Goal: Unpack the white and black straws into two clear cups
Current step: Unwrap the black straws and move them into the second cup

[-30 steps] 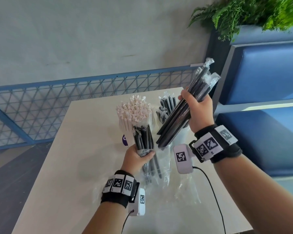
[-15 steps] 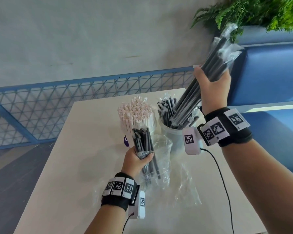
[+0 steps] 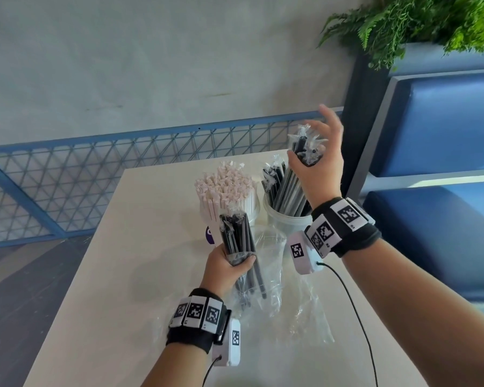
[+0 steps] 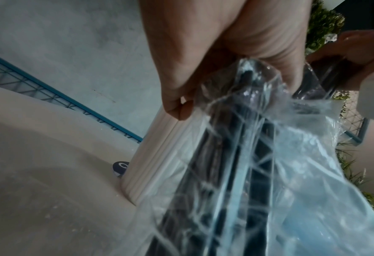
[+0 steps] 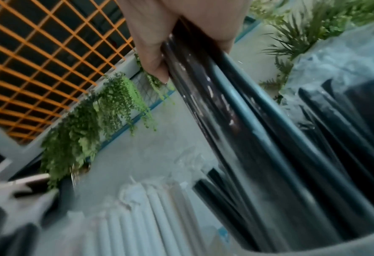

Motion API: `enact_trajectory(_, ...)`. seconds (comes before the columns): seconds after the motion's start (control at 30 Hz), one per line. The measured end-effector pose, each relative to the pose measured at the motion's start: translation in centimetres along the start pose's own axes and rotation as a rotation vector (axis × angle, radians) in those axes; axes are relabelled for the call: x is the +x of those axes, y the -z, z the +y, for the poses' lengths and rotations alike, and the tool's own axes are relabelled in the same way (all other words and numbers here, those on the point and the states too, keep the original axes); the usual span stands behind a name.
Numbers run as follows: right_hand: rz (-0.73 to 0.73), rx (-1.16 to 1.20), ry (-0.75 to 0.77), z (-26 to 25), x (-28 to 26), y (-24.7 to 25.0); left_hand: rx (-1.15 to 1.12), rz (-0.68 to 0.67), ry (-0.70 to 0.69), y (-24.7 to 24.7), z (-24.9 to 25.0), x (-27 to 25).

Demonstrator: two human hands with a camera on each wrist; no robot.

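White paper-wrapped straws [image 3: 224, 188] fill the left clear cup [image 3: 256, 211] at the table's far side. Beside it, the right clear cup [image 3: 285, 226] holds black straws. My right hand [image 3: 319, 163] grips the top of a bundle of black straws [image 3: 288, 191] whose lower ends stand inside that cup; the index finger sticks up. The right wrist view shows that right hand [image 5: 181, 34] curled round the black straws [image 5: 247, 138]. Nearer me, my left hand [image 3: 227, 263] grips a second black bundle [image 3: 236, 233] through its clear plastic bag [image 4: 302, 173], above the table.
The beige table [image 3: 123, 275] carries loose clear wrapping [image 3: 305, 308] under my hands and a small purple thing [image 3: 210, 236] behind the left bundle. A blue mesh railing [image 3: 67, 177] runs beyond the far edge. Blue bench cushions [image 3: 430, 247] and a fern planter [image 3: 417, 23] stand at the right.
My right hand lifted its black bundle high to the right, then brought it down into the right cup and slid up to its top. The left hand kept still.
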State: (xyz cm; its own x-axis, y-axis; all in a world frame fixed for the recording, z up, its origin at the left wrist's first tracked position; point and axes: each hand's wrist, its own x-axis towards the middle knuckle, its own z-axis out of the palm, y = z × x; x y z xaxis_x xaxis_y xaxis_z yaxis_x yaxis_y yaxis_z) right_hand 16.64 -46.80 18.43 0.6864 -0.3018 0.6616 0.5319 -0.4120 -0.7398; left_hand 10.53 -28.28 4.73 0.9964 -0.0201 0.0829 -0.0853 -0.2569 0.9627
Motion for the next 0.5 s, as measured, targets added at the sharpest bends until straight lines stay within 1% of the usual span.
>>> enact_trajectory(0.03,-0.041,-0.042,0.024,0.2,0.2,-0.3,-0.002,-0.001,0.001,0.0,0.0,0.0)
enact_trajectory(0.07,-0.102,-0.092,0.016,0.8,0.1,-0.6,-0.004,-0.002,0.001,0.0,0.0,0.0)
enact_trajectory(0.17,-0.310,-0.234,-0.106,3.6,-1.3,-1.1,-0.005,-0.002,0.008,0.0,-0.1,-0.1)
enact_trajectory(0.2,-0.341,-0.272,-0.141,4.5,-2.0,-1.1,-0.009,-0.004,0.012,0.0,-0.1,-0.2)
enact_trajectory(0.27,-0.353,-0.321,-0.166,5.5,-2.9,-0.9,-0.022,-0.007,0.025,0.1,-0.1,-0.2)
enact_trajectory(0.33,-0.359,-0.333,-0.110,5.6,-3.3,-0.7,-0.037,-0.007,0.034,0.2,-0.1,-0.4)
enact_trajectory(0.4,-0.351,-0.347,-0.004,5.6,-3.9,-0.7,-0.058,-0.008,0.051,0.2,-0.2,-0.5)
enact_trajectory(0.43,-0.364,-0.365,0.026,5.8,-4.3,-0.7,-0.065,-0.007,0.058,0.2,-0.3,-0.4)
enact_trajectory(0.5,-0.461,-0.440,-0.023,6.3,-4.9,-0.9,-0.069,-0.004,0.065,0.1,-0.3,-0.4)
